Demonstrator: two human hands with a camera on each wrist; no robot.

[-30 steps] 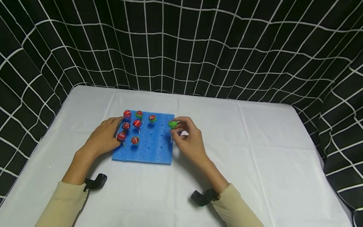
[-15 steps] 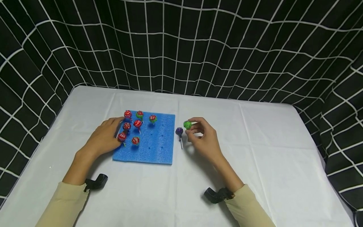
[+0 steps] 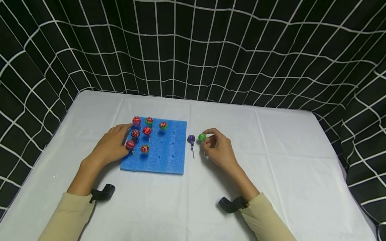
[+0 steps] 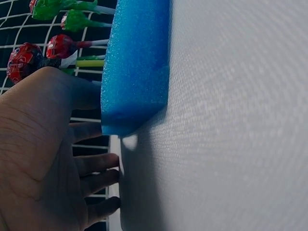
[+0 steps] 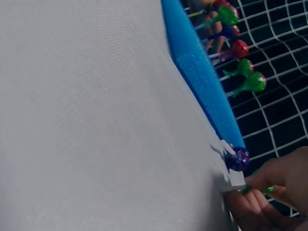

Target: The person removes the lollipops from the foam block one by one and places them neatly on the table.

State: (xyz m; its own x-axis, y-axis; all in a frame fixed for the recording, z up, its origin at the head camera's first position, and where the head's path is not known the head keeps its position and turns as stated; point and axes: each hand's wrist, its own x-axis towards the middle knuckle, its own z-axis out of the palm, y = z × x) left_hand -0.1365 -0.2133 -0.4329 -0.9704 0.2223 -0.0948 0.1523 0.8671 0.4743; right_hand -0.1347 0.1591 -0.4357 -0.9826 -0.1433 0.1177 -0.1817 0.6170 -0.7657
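My right hand pinches a green-wrapped lollipop head up, its stick pointing down at the white tablecloth. Left of it lies a purple lollipop, its stick toward me. In the right wrist view the fingers mostly hide the green wrapper. My left hand rests against the left edge of a blue foam board. Its thumb lies at the foam and the other fingers extend to the tablecloth in the left wrist view. Several red or red-and-green lollipops stand in the foam's left and back parts.
Small holes dot the right part of the foam. A white cloth covers the table. Behind and at both sides hangs a black curtain with a white grid. Each wrist wears a black camera mount.
My right hand has carried the green lollipop rightward, off the foam's right edge, then lowered it slightly beside the purple one, which came into full view. The left hand stays at the foam.
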